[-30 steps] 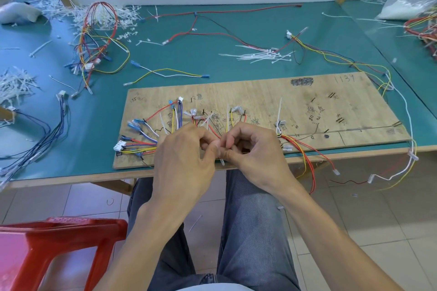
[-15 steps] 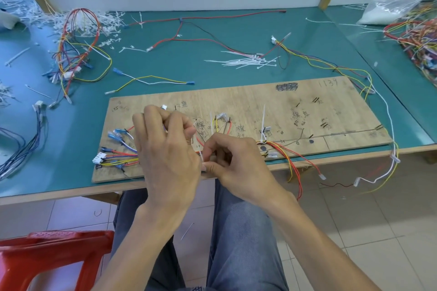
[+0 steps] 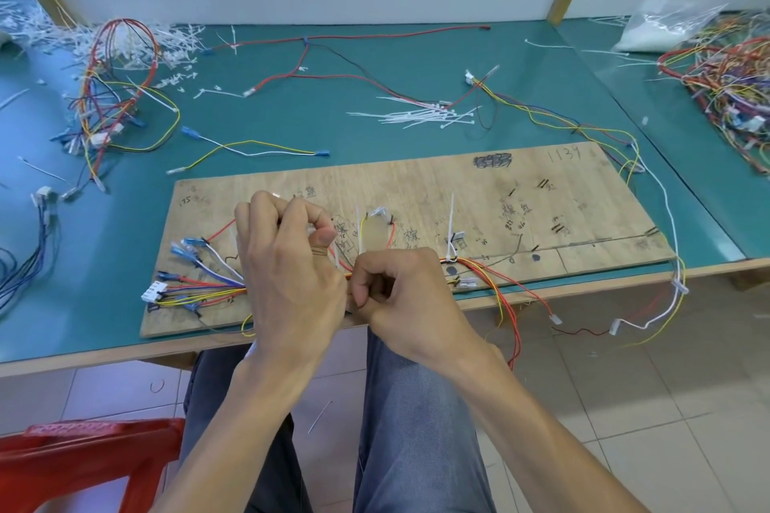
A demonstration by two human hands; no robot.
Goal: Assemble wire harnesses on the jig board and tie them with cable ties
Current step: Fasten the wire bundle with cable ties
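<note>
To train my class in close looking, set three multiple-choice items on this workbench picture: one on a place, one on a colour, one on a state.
1. Where does the pile of loose cable ties lie?
A on the table beyond the board; B on the board; C inside a box.
2. What colour is the plug at the board's left end?
A black; B white; C green.
3. How is the right hand?
A flat on the table; B hanging idle; C curled round the wires.
Key: 1 A, the ties rest on teal table behind the board. 2 B, its body is white. 3 C, its fingers close where the wires pass.
</note>
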